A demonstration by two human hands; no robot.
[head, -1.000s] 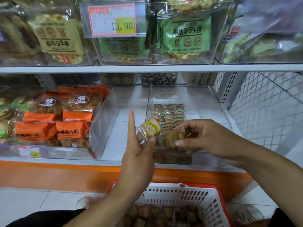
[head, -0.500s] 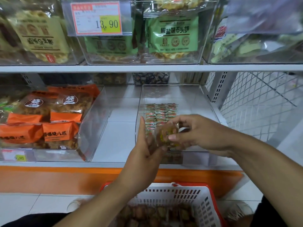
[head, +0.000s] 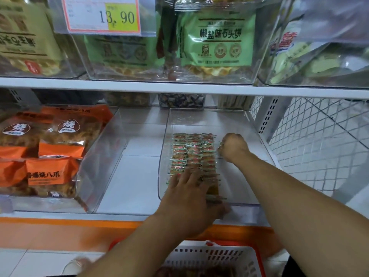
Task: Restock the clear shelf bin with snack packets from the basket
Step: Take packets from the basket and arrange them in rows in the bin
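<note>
On the lower shelf, a clear bin holds rows of snack packets. Below it sits a basket. Left hand lies flat on the packets, fingers spread; right hand, fingers curled, pinches one packet beside the rows.

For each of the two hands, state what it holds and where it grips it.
Right hand pinches a snack packet by its edge, though blurred. Left hand lies flat on the packet rows, gripping nothing.

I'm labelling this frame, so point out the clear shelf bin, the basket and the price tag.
clear shelf bin (head: 242,193): head view, bare floor near its front wall.
basket (head: 215,258): head view, white slotted back wall.
price tag (head: 117,17): head view, on the printed 13.90.
</note>
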